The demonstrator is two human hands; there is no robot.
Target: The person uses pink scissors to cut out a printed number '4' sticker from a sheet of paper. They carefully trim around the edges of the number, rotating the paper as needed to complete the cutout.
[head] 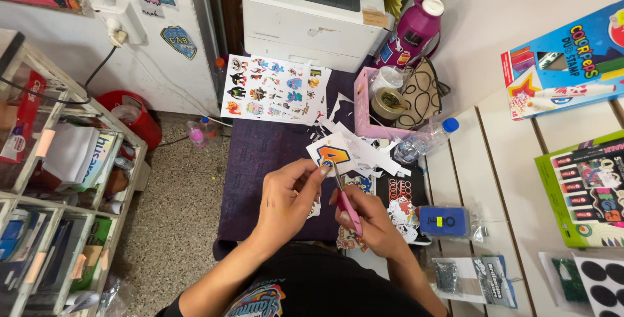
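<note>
Head view. Left hand (289, 193): pinches a paper cutout (333, 154), blue and orange print, above the purple cloth (260, 161). Right hand (370, 223): closed around pink-handled scissors (348, 208), blades apparently at the cutout's edge. Sticker sheet (273, 89) beyond; paper scraps (374, 154) beside.

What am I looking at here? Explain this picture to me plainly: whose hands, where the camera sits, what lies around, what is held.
There is no machine here: one camera sits on a person's head and looks down at their own two bare hands. The left hand pinches a small paper cut-out with an orange and blue figure on it. The right hand works pink-handled scissors at its edge. Below lies a dark purple surface with white paper scraps and a printed sticker sheet. Further back stand a white printer and a magenta bottle; boxes of markers lie at right.
</note>
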